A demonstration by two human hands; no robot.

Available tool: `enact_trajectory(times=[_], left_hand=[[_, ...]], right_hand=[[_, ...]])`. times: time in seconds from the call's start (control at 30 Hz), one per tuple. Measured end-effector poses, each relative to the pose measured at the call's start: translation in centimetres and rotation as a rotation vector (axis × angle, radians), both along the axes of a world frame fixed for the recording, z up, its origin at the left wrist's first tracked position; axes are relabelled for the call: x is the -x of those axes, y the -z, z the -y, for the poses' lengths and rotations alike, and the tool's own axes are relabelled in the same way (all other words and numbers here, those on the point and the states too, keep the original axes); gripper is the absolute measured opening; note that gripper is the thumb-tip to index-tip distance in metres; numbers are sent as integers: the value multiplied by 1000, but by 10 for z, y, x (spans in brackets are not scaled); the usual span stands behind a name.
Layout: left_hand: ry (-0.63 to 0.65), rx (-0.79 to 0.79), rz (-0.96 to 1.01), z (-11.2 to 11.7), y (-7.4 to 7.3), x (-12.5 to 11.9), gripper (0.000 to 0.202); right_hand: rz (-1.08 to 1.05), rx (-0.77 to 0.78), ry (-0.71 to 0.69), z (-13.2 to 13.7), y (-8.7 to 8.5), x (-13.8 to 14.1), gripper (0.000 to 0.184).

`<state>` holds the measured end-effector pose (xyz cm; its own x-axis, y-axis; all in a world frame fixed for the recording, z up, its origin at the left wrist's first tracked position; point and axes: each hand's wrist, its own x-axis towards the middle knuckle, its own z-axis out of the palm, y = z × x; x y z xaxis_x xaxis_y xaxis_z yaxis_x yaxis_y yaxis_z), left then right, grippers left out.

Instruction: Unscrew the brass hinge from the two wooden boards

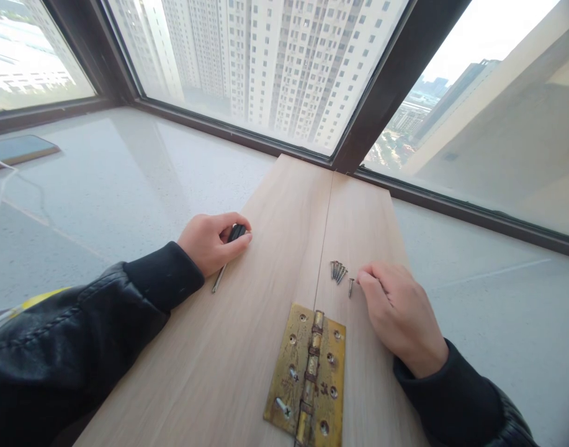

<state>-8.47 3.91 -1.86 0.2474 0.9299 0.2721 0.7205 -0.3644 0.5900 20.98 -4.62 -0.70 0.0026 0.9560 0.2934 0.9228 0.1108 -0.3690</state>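
Observation:
My left hand (214, 241) is closed around the black handle of a screwdriver (236, 233), whose metal shaft points down toward the board. My right hand (398, 310) has its thumb and fingers pinched together beside a single screw (350, 287); whether the fingertips touch it, or hold anything, I cannot tell. Just left of that screw lies a small cluster of screws (339, 271). A worn brass hinge (307, 375) lies unfolded across the seam between two pale wooden boards (247, 347). Two screws (283, 406) stand tilted in holes of its left leaf.
Dark window frames (237, 133) border the far side, with tall buildings outside. The boards rest on a speckled white ledge (126, 180). At the far left are a phone-like flat device (21, 151) and a white cable (5, 186). Something yellow (42, 298) shows behind my left sleeve.

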Motion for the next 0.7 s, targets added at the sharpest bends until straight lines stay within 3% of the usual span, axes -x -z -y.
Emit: enact_trajectory(times=[0.27,0.7], left_hand=[[-1,-5,18,0,0,-1,23],[5,-8,26,0,1,0,25]], right_hand=[[-39,44,-99,4,-1,-2,34],[-129,-21,-207,0,-1,1,33]])
